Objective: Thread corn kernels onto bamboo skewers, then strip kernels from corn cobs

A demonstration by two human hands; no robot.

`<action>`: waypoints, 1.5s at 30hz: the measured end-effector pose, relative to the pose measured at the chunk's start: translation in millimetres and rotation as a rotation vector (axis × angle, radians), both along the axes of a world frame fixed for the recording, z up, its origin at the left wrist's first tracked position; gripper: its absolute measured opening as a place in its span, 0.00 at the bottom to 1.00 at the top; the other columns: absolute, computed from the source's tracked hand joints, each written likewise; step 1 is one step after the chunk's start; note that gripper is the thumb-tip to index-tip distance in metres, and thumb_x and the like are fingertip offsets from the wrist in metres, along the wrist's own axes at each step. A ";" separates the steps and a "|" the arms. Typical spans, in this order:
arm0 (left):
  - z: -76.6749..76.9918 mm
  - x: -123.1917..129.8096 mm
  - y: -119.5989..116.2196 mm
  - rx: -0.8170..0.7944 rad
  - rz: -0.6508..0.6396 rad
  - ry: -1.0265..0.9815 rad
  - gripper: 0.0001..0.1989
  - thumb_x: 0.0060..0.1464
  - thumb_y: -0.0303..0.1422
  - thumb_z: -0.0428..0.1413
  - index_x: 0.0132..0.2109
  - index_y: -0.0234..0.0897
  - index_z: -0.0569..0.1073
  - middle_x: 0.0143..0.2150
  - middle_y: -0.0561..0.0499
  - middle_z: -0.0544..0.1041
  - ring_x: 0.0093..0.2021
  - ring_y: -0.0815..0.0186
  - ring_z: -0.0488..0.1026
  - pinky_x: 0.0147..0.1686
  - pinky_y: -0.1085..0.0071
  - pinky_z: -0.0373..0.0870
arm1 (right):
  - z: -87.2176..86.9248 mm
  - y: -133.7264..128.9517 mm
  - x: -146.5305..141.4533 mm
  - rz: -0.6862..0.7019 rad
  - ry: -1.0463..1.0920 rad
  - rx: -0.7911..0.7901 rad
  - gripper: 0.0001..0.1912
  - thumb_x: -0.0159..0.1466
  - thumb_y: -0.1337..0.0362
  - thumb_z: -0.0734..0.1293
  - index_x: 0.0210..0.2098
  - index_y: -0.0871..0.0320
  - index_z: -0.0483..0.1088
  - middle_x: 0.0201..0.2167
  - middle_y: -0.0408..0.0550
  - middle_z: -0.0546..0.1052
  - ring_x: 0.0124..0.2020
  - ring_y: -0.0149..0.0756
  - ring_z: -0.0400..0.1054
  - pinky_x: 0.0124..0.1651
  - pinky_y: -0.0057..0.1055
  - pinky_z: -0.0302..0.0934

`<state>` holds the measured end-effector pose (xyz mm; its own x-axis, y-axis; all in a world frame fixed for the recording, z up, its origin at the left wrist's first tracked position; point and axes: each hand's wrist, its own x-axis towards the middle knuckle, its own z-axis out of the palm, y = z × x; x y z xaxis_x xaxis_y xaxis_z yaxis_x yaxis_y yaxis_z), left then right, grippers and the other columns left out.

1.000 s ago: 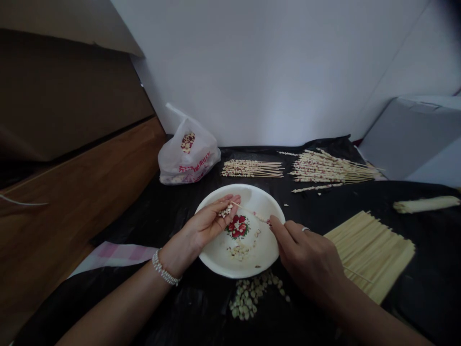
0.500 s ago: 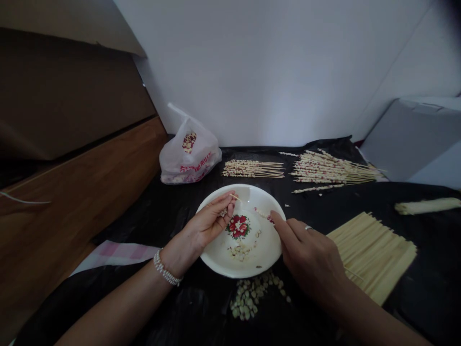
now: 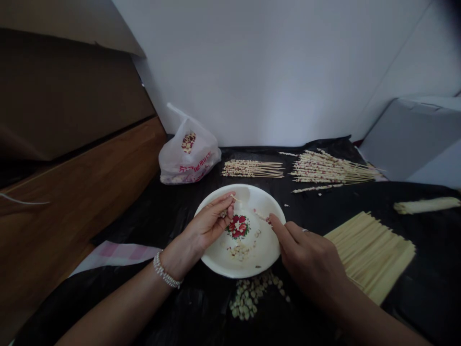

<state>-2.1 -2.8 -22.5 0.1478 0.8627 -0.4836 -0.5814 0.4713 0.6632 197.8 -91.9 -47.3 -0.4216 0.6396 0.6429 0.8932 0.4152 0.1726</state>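
Over bowl [image 3: 216,254], skewer [image 3: 260,216] seemingly pink-beaded

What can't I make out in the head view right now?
- Left hand: curled fingers hide how many pieces it holds.
- Skewer: the right hand covers its near end; blur hides its middle against the pale bowl.
- Plastic bag: its cloudy film obscures most contents; the red print is too blurred to read.
- Pale box: cut off by the right edge, inside not visible.
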 end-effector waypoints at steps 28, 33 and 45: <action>1.2 0.1 1.7 -0.091 0.042 -0.151 0.08 0.54 0.17 0.56 0.40 0.26 0.76 0.33 0.46 0.77 0.29 0.72 0.76 0.27 0.82 0.75 | -1.4 -1.0 0.0 -0.002 0.008 -0.011 0.20 0.64 0.77 0.56 0.53 0.71 0.70 0.26 0.45 0.71 0.20 0.30 0.61 0.24 0.32 0.50; -0.4 2.3 -1.1 -0.105 0.033 -0.170 0.07 0.55 0.18 0.56 0.41 0.28 0.76 0.31 0.47 0.77 0.28 0.73 0.75 0.26 0.83 0.74 | -1.7 -1.3 -0.8 0.002 0.012 -0.021 0.20 0.65 0.77 0.56 0.54 0.71 0.69 0.26 0.46 0.71 0.20 0.30 0.61 0.24 0.32 0.50; 3.0 6.0 -5.7 -0.075 -0.022 -0.145 0.05 0.55 0.22 0.58 0.40 0.31 0.76 0.30 0.50 0.75 0.27 0.76 0.71 0.28 0.83 0.71 | -2.8 -0.7 -0.2 0.015 0.025 -0.026 0.21 0.63 0.78 0.56 0.53 0.71 0.69 0.26 0.46 0.71 0.20 0.31 0.62 0.24 0.32 0.52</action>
